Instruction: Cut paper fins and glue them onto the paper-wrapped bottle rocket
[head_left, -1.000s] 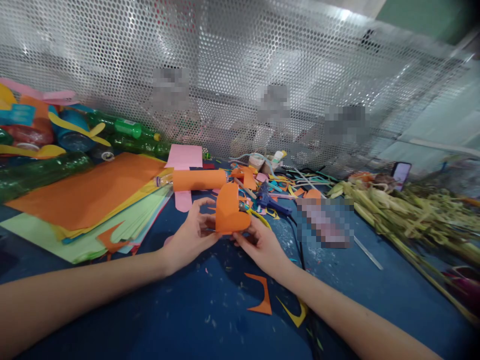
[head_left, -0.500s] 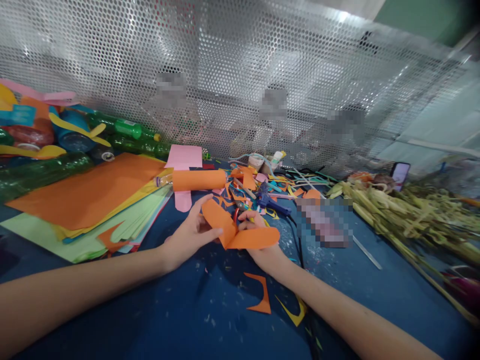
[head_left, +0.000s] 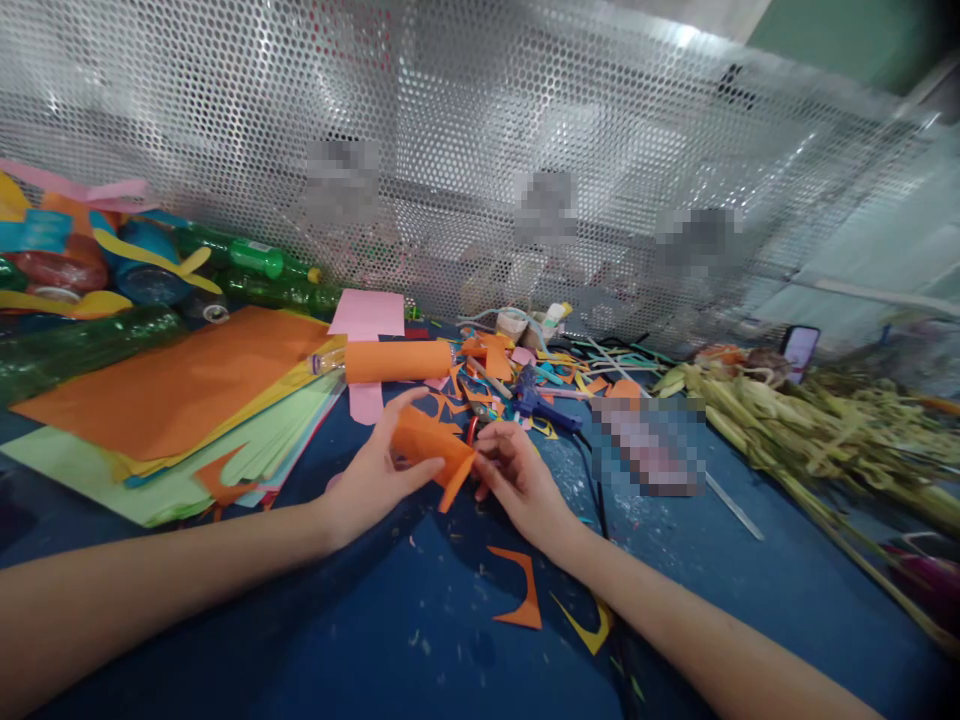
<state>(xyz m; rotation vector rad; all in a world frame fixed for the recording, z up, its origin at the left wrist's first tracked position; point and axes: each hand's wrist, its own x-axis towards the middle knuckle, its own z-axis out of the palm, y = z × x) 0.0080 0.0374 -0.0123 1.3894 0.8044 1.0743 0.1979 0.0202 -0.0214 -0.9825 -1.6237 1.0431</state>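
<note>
My left hand (head_left: 373, 485) grips a cut piece of orange paper (head_left: 429, 440) between thumb and fingers, above the blue table. The paper is folded, and one narrow flap points down toward me. At its right end, the bent fingers of my right hand (head_left: 523, 488) pinch the edge; the exact contact is partly hidden. Just behind the hands lie scissors with a red handle (head_left: 472, 430), partly covered. A clear bottle wrapped in orange paper (head_left: 397, 361) rests on its side beyond my left hand, across pink paper (head_left: 366, 403).
Stacked coloured sheets (head_left: 180, 385) and several bottles (head_left: 259, 258) occupy the left. A blue glue gun (head_left: 551, 408) lies among paper scraps, its black cable running toward me. Dried husks (head_left: 810, 430) and a phone (head_left: 801, 350) are at right. A perforated metal screen (head_left: 465, 130) stands behind.
The orange paper's right lobe, spread out over my right hand before, is now folded in toward the left. My right hand has turned, and its fingers have come to the paper's right edge.
</note>
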